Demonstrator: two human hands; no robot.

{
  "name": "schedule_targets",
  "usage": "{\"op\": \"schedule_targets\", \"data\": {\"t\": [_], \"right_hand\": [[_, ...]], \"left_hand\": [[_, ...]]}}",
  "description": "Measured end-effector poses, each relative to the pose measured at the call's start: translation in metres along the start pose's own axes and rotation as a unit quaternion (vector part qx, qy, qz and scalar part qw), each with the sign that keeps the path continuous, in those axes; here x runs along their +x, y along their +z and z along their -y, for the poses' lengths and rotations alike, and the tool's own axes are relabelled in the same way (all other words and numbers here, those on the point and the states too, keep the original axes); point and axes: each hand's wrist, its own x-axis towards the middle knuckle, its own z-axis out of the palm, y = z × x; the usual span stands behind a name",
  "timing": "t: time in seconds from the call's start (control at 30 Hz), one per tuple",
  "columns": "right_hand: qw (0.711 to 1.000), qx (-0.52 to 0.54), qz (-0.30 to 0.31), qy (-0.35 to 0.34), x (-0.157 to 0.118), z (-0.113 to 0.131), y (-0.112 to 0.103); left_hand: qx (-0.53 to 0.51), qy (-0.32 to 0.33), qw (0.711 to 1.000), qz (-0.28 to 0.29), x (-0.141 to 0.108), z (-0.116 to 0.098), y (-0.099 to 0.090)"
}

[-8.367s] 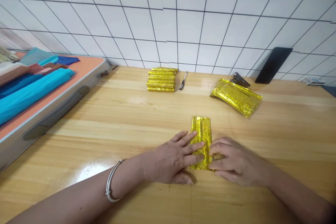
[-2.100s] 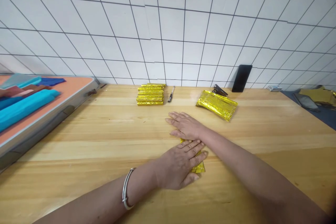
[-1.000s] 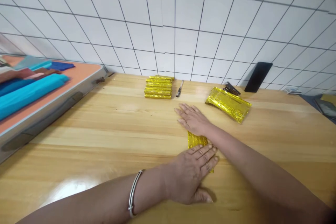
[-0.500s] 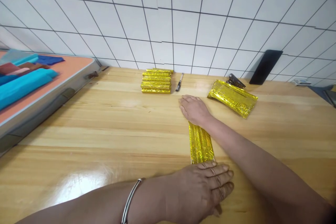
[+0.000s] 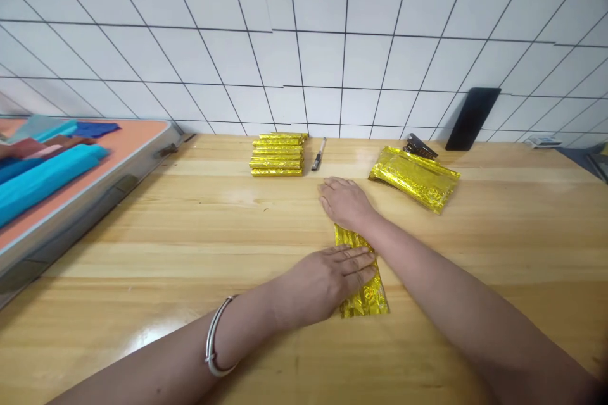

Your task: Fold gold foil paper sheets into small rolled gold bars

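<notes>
A pleated strip of shiny gold foil point(image 5: 365, 300) lies on the wooden table, its long side running away from me. My left hand point(image 5: 332, 278), a silver bangle on its wrist, rests flat across the strip's middle with fingers stretched out. At the far end my right hand point(image 5: 346, 202) lies palm down over the foil, fingers extended, hiding that end. Beyond my hands sits a stack of folded gold foil pieces point(image 5: 278, 155). To the right is a flat pile of gold foil sheets point(image 5: 415, 177).
A pen point(image 5: 319, 155) lies beside the folded stack. Behind the flat pile is a black clip point(image 5: 420, 145), and a black phone point(image 5: 474, 119) leans on the tiled wall point(image 5: 323, 57). At left, an orange-topped case point(image 5: 137, 145) bears rolled blue material point(image 5: 52, 180).
My left hand has slid away from me along the foil, from its near end to its middle, uncovering the near edge. My right hand stays at the far end. The view has tilted slightly.
</notes>
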Motion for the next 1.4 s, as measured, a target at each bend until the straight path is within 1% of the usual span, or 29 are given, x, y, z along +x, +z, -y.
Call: {"op": "schedule_targets", "data": {"t": [0.07,0.13,0.27,0.47,0.6,0.8,1.1,1.2,1.3,1.4], "right_hand": [[1.0,0.001,-0.005,-0.003,0.0,0.0,0.001],[1.0,0.003,-0.01,-0.006,0.0,-0.001,0.001],[1.0,0.004,-0.013,-0.007,0.0,0.0,0.001],[1.0,0.005,-0.012,-0.008,-0.001,-0.001,0.002],[1.0,0.006,-0.009,-0.009,-0.002,-0.002,0.002],[1.0,0.011,-0.01,-0.011,-0.003,-0.001,-0.002],[0.998,0.053,-0.036,-0.021,0.005,-0.006,-0.002],[0.996,0.076,-0.048,-0.022,0.005,-0.009,-0.009],[0.992,0.1,-0.075,-0.007,-0.012,-0.009,-0.023],[0.987,0.125,-0.097,0.003,-0.052,0.002,-0.039]], "left_hand": [[0.024,0.004,0.999,0.023,0.001,-0.001,0.002],[0.031,0.003,0.999,0.038,0.002,-0.005,-0.001],[0.034,-0.006,0.998,0.053,0.002,-0.009,-0.007],[0.045,-0.046,0.997,0.044,0.002,-0.01,-0.001],[0.058,-0.061,0.996,0.026,0.002,-0.01,0.001],[0.065,-0.059,0.996,0.007,0.001,-0.011,0.0],[0.071,-0.054,0.996,0.008,0.001,-0.012,-0.002],[0.085,-0.048,0.995,-0.005,0.001,-0.014,-0.001],[0.098,-0.053,0.993,-0.025,0.001,-0.014,0.002],[0.105,-0.083,0.99,-0.055,0.003,-0.016,0.008]]}}
